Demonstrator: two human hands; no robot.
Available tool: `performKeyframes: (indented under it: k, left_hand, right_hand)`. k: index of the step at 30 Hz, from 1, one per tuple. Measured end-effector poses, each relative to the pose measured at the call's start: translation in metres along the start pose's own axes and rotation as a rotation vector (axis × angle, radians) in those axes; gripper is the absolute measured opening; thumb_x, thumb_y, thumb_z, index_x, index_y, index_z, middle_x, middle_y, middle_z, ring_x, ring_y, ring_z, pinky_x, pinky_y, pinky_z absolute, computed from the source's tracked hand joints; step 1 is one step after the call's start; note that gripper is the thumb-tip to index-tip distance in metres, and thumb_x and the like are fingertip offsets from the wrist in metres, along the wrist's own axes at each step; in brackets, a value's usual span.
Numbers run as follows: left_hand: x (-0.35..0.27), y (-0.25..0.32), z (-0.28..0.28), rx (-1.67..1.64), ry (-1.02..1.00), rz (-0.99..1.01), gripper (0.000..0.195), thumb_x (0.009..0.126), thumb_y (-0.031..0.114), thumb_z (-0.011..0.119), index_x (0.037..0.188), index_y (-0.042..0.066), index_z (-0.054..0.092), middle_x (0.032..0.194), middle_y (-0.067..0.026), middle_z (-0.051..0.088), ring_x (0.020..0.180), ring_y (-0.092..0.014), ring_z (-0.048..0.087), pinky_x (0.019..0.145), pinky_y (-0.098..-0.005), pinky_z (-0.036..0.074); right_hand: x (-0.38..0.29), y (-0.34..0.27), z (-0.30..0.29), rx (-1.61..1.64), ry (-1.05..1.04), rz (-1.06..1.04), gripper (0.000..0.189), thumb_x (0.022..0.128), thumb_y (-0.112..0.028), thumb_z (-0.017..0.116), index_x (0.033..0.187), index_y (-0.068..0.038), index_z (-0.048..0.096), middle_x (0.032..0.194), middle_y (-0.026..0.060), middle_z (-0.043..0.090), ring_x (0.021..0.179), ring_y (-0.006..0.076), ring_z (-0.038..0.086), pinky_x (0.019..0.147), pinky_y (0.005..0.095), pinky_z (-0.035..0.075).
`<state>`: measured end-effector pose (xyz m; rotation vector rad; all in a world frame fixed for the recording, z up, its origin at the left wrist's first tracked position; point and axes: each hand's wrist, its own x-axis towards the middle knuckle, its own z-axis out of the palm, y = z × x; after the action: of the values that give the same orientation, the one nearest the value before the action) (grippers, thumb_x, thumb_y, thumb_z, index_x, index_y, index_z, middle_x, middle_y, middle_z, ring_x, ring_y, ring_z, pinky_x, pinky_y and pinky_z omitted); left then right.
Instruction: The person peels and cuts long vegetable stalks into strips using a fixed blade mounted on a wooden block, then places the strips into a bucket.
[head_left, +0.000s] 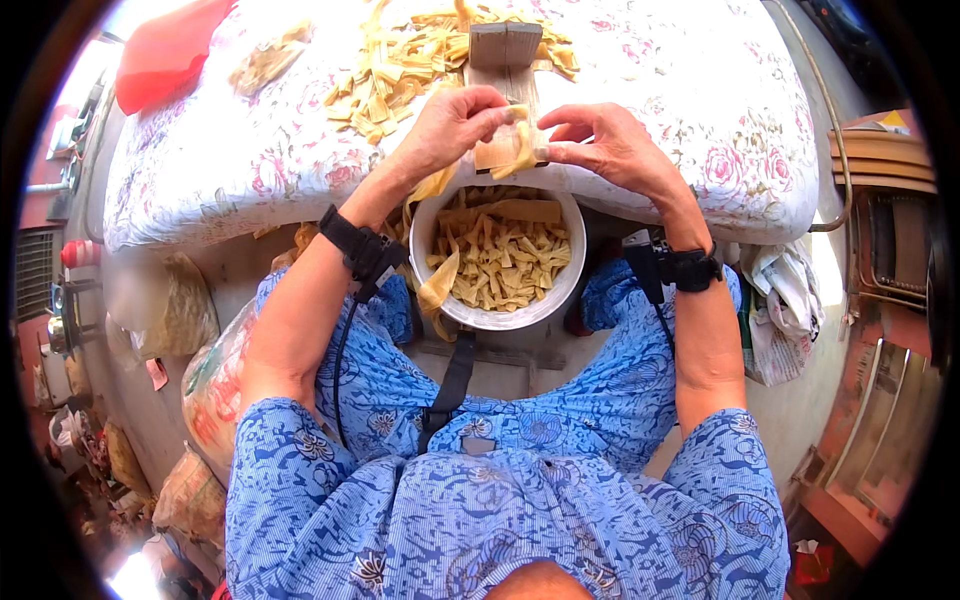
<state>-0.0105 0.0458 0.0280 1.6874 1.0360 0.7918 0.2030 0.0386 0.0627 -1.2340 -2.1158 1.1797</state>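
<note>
Between my hands a thin, pliable yellow strip (519, 154) hangs over the near end of a wooden stand (499, 156). My left hand (472, 116) pinches its upper part between thumb and forefinger. The lower part is at the thumb of my right hand (600, 142), whose other fingers are spread and curved; the exact grip there is partly hidden. Below, between my knees, a round white tub (574, 255) holds many short yellow pieces (506, 270), several of them looking knotted. One long strip (441, 281) drapes over the tub's left rim.
A floral cloth (660, 127) covers the table. On it lie a heap of yellow strips (390, 82), a clear plastic bag (271, 58) and a red sheet or bag (169, 56). The stand's upright wooden block (504, 45) rises ahead. Bags (784, 300) flank me on both sides.
</note>
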Motion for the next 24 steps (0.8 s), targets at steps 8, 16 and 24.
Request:
performKeyframes:
  k: [8, 16, 24]
  left_hand:
    - [-0.022, 0.013, 0.005, -0.218, -0.177, -0.127, 0.019, 0.087, 0.019, 0.054, 0.095, 0.003, 0.059, 0.073, 0.0032, 0.054, 0.067, -0.004, 0.048, 0.061, -0.0185, 0.041]
    - [-0.030, -0.002, 0.016, 0.034, 0.051, 0.160, 0.009, 0.081, 0.009, 0.060, 0.088, 0.003, 0.058, 0.074, 0.0009, 0.058, 0.065, -0.008, 0.053, 0.058, -0.0232, 0.044]
    - [-0.031, 0.010, 0.005, 0.218, -0.060, 0.155, 0.016, 0.075, 0.017, 0.066, 0.078, 0.004, 0.058, 0.060, -0.0051, 0.054, 0.055, -0.012, 0.051, 0.052, -0.0245, 0.042]
  right_hand:
    - [0.002, 0.011, 0.017, 0.449, 0.113, -0.028, 0.008, 0.079, -0.008, 0.062, 0.083, 0.000, 0.062, 0.069, 0.0009, 0.059, 0.060, 0.0064, 0.052, 0.055, 0.0204, 0.045]
    - [0.017, 0.016, 0.022, 0.013, 0.297, -0.291, 0.027, 0.084, -0.027, 0.057, 0.082, -0.001, 0.064, 0.066, 0.0023, 0.058, 0.057, 0.0087, 0.051, 0.055, 0.0219, 0.043]
    - [0.003, 0.014, 0.038, 0.515, -0.489, 0.196, 0.029, 0.087, -0.027, 0.053, 0.092, 0.001, 0.061, 0.046, -0.0055, 0.042, 0.041, 0.0004, 0.034, 0.041, 0.0174, 0.024]
